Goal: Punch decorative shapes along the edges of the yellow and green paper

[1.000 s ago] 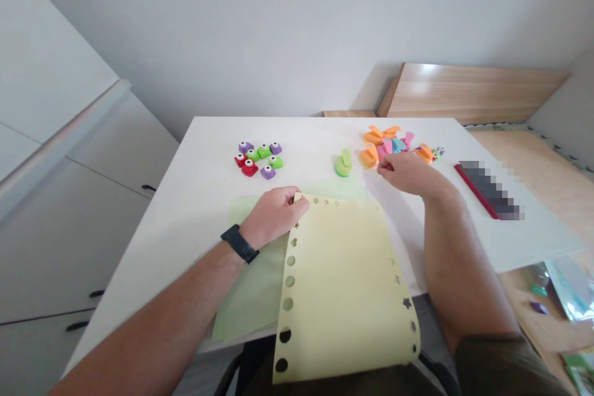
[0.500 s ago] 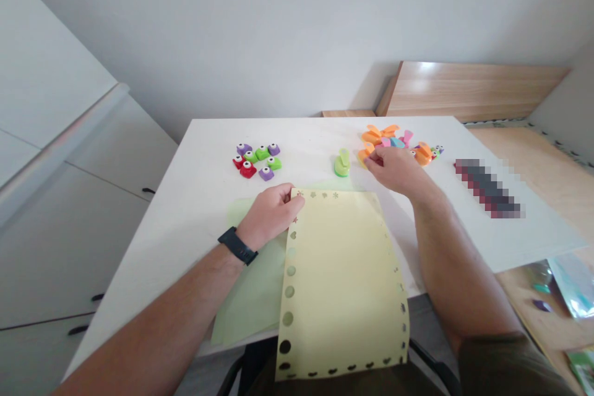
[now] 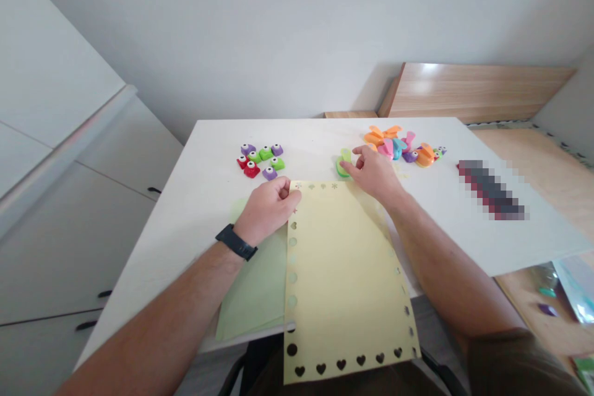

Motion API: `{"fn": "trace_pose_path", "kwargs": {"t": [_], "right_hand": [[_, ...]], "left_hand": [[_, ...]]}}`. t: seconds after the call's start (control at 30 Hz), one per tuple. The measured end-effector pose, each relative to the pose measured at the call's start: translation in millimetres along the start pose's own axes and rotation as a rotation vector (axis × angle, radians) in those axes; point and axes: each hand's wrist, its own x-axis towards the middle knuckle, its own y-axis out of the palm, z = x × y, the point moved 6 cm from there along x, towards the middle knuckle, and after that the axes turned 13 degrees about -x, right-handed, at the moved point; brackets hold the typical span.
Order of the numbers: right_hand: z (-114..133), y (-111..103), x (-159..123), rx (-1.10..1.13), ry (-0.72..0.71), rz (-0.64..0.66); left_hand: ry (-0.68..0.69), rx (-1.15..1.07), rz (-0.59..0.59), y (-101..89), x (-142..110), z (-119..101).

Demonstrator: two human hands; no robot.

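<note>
"What do we have at the hands?"

"We see a yellow paper sheet point(image 3: 346, 272), punched with hearts and stars along its edges, overhanging the surface's point(image 3: 208, 161) near edge and partly covering a green paper sheet point(image 3: 250, 284). Our left hand point(image 3: 266, 210) pinches its top left corner."

"And our right hand point(image 3: 374, 176)?"

"Wide open, its fingers point(image 3: 357, 164) spread over a green craft punch point(image 3: 344, 164) near the far edge."

"Anything else?"

"Small craft punches point(image 3: 260, 161) sit left of it, larger orange craft punches point(image 3: 420, 154) to its right. Beyond the right edge lies a plastic packet point(image 3: 573, 288); we cannot tell what it holds."
</note>
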Motion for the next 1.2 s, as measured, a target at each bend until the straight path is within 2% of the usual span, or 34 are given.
{"fn": "trace_pose_path", "kwargs": {"t": [0.17,0.37,0.67,1.2], "right_hand": [[-4.6,5.5,2.0,0.018,0.002,-0.017],[-3.5,1.1,0.0,0.047,-0.017,-0.014],[0.3,-3.0,-3.1,0.125,-0.044,-0.024],[-1.2,-1.9,-4.1,0.082,-0.055,-0.035]], "left_hand": [[0.001,0.016,0.008,-0.1,-0.1,1.1],[-0.005,0.018,-0.005,-3.3,-1.8,-4.7],[0.005,0.018,-0.018,-2.4,1.5,1.0],[-0.017,0.018,-0.023,-3.2,3.4,3.9]]}}
